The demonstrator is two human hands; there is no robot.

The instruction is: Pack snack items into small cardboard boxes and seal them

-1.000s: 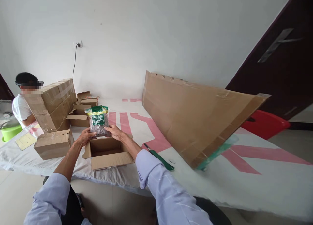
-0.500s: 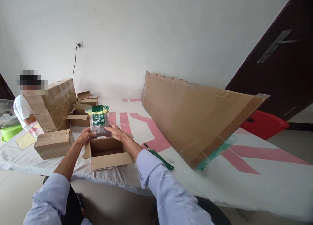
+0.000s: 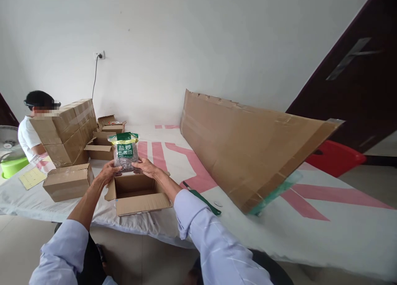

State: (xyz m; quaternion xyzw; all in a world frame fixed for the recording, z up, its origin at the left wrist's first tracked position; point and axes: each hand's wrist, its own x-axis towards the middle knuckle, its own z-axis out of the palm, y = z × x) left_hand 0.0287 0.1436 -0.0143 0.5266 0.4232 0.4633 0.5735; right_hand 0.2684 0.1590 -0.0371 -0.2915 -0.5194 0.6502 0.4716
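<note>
Both my hands hold a clear plastic bag of dark beans (image 3: 124, 153) with a green and yellow label, upright above the far edge of an open cardboard box (image 3: 136, 194). My left hand (image 3: 108, 173) grips the bag's lower left corner. My right hand (image 3: 145, 167) grips its lower right side. The box stands at the table's front edge with its flaps spread, and its inside looks bare.
A closed small box (image 3: 67, 181) lies left of the open one. Stacked cartons (image 3: 66, 130) and open boxes (image 3: 101, 148) stand behind. A large flat cardboard sheet (image 3: 248, 153) leans at right. A green-handled tool (image 3: 203, 201) lies nearby. Another person (image 3: 29, 132) sits far left.
</note>
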